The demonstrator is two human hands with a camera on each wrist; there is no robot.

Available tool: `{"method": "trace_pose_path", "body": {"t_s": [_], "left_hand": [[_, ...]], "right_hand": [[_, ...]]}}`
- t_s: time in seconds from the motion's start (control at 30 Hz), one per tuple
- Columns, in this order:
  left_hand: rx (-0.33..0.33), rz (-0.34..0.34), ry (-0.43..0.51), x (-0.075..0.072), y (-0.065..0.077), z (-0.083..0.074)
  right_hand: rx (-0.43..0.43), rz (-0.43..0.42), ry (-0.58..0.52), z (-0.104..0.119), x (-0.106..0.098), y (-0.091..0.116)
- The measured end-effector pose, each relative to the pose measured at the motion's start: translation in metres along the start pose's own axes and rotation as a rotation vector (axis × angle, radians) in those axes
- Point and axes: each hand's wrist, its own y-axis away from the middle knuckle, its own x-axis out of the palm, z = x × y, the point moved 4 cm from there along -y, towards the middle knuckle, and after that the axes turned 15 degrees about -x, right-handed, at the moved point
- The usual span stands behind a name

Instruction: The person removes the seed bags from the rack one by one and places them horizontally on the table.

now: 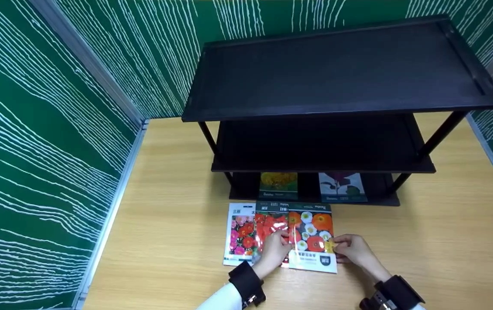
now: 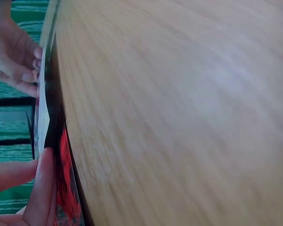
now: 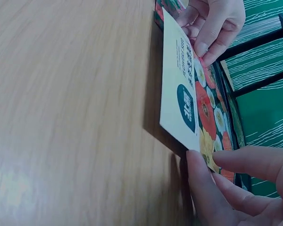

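Observation:
A flower seed packet [image 1: 314, 232] printed with orange and white blooms is held by both hands. My left hand [image 1: 273, 251] pinches its left edge between thumb and finger, and my right hand [image 1: 355, 251] pinches its right edge. In the right wrist view the near edge of this seed packet [image 3: 181, 89] stands raised off the table. Partly beneath it lies a red-flower packet [image 1: 268, 220], its right part covered. Left of that is a packet with pink and red flowers [image 1: 241, 237], overlapped along its right side.
Behind the packets stands a black three-tier shelf [image 1: 337, 73]. Its bottom tier carries a yellow-flower packet [image 1: 278, 185] and a packet with a dark flower [image 1: 342, 187], both partly hidden by the middle tier. Green walls [image 1: 35, 142] with white lines enclose the wooden table [image 1: 164, 206].

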Motion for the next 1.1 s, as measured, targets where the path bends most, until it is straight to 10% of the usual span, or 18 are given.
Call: {"method": "trace_pose_path", "body": {"t_s": [1.1], "left_hand": [[0.017,-0.019,0.029,-0.047,-0.024,-0.018]], "right_hand": [[-0.095,0.088,-0.066,0.034,0.000,-0.017]]}}
